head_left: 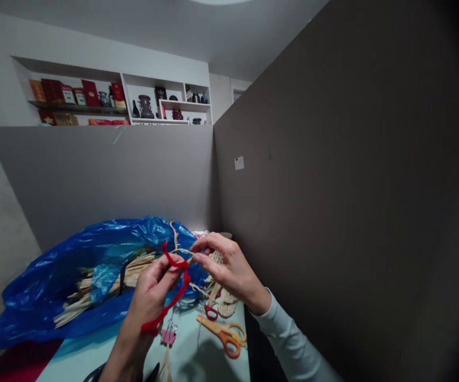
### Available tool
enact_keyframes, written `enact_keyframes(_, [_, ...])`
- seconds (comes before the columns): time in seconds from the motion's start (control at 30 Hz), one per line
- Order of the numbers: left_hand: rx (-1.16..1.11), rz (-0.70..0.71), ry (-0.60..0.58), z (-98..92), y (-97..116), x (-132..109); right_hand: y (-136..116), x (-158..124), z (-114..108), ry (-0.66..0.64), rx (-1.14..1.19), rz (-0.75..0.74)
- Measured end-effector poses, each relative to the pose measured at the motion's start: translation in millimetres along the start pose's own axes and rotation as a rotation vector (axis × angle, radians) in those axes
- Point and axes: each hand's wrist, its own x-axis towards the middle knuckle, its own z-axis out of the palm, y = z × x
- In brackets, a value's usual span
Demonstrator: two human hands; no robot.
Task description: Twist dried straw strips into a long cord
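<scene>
Above the table, my left hand (pixel 156 284) is closed in a pinch on a strip of red pipe cleaner (pixel 174 302), whose lower end hangs down across my wrist. Close against it, my right hand (pixel 219 265) pinches a thin pale straw strand (pixel 184 251) between thumb and fingers. The strand is twisted and runs up to the left, with another loose end below the hands. Where strand and red strip meet is partly hidden by my fingers.
A blue plastic bag (pixel 70 254) with a bundle of dried straw (pixel 82 297) lies at the left. Orange-handled scissors (pixel 225 337), red-handled scissors (pixel 211 312), a pink binder clip (pixel 168 337) and woven straw pieces (pixel 227 303) lie on the table (pixel 197 366). Grey partitions (pixel 134 170) stand behind and right.
</scene>
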Motion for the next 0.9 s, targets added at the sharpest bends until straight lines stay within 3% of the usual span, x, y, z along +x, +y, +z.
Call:
enact_keyframes(0.2, [-0.025, 0.018, -0.057, 4.9, 10, -5, -4, -3, 3, -0.091, 0.051, -0.048])
enact_keyframes(0.4, [-0.066, 0.0, -0.038, 6.6, 7, -9, -2, -5, 6, -0.148, 0.169, 0.038])
enact_keyframes(0.5, [0.023, 0.025, -0.042, 7.0, 4, -8, 0, -4, 8, -0.163, 0.258, 0.109])
enact_keyframes(0.57, [0.166, 0.081, 0.048, 6.9, 2, -6, 1, -4, 12, -0.13, 0.276, 0.157])
enact_keyframes(0.67, [0.492, 0.249, 0.331, 7.7, 2, -5, 5, -3, 18, -0.029, 0.227, 0.236])
enact_keyframes(0.73, [0.655, 0.376, 0.458, 10.0, 4, -7, 7, -3, 22, 0.04, 0.184, 0.279])
enact_keyframes(0.8, [0.668, 0.438, 0.451, 14.2, 6, -11, 6, -2, 26, 0.092, 0.153, 0.301])
enact_keyframes(0.9, [0.542, 0.401, 0.35, 20.5, 7, -15, 3, -3, 30, 0.103, 0.141, 0.298])
